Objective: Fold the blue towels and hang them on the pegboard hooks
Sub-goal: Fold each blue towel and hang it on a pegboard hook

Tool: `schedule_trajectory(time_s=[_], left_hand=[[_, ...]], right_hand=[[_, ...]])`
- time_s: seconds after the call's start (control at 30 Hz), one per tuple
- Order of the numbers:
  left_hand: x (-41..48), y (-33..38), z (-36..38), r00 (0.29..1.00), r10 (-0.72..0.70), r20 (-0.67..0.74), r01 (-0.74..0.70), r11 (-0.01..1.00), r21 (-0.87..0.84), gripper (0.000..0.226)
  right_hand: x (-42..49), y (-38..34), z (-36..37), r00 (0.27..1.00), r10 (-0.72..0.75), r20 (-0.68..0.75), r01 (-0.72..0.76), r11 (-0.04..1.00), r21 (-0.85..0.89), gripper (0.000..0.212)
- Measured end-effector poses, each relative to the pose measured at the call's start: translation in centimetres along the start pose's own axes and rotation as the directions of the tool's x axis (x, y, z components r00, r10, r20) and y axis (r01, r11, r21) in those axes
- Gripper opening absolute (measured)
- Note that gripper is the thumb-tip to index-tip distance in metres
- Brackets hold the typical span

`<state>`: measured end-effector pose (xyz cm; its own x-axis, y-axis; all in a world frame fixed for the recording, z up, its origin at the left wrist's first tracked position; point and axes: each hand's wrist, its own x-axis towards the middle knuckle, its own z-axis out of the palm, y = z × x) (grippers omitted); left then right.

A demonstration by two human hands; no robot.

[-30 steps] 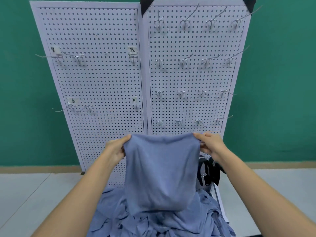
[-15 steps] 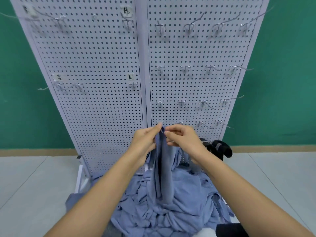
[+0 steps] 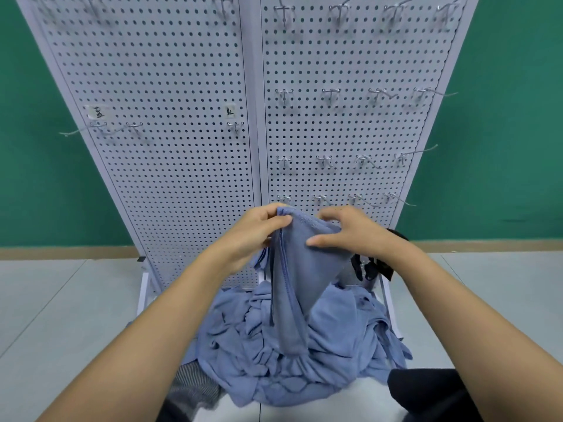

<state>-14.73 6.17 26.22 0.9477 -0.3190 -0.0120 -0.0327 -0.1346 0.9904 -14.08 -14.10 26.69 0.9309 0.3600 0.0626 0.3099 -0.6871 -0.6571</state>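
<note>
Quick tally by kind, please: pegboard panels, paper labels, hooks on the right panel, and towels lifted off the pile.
Pegboard panels: 2
Paper labels: 2
Hooks on the right panel: 16
Lifted blue towel: 1
Total: 21
The towel pile is too bunched to count.

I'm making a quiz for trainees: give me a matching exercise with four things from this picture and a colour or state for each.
1 held blue towel
2 towel pile
3 pegboard hooks
4 wall

A green
B bare
C lying heaped
D gripped by left hand and right hand

Pairs: 1-D, 2-C, 3-B, 4-A
</note>
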Motion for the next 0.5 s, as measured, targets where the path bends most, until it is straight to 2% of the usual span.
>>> schedule_trajectory(time_s=[0.07,0.13,0.27,0.37,0.5], left_hand=[[0.2,-0.3,-0.3,0.999,-0.006,-0.038,0.007,1.000,0.016,0.018],[0.5,-0.7,-0.5,0.995,-0.017,-0.094,0.017,1.000,-0.009,0.018],[0.9,-1.4,0.1,0.989,-0.044,-0.141,0.045,0.999,0.004,0.017],[1.2,-1.9,0.6,0.971,-0.077,-0.227,0.060,0.995,-0.081,0.016],[1.4,-3.4,0.3,0.938,-0.191,-0.290,0.136,0.971,-0.199,0.018]], right_hand=[[0.1,0.1,-0.1,0.996,-0.045,-0.081,0.044,0.999,-0.008,0.035],[0.1,-0.2,-0.2,0.988,-0.076,-0.133,0.064,0.993,-0.097,0.029],[0.0,-1.2,0.2,0.996,-0.060,-0.069,0.048,0.985,-0.167,0.034],[0.0,-1.6,-0.1,0.991,-0.016,-0.133,0.007,0.998,-0.069,0.034],[-0.6,-2.5,-1.1,0.980,0.035,-0.195,-0.003,0.987,0.163,0.037]])
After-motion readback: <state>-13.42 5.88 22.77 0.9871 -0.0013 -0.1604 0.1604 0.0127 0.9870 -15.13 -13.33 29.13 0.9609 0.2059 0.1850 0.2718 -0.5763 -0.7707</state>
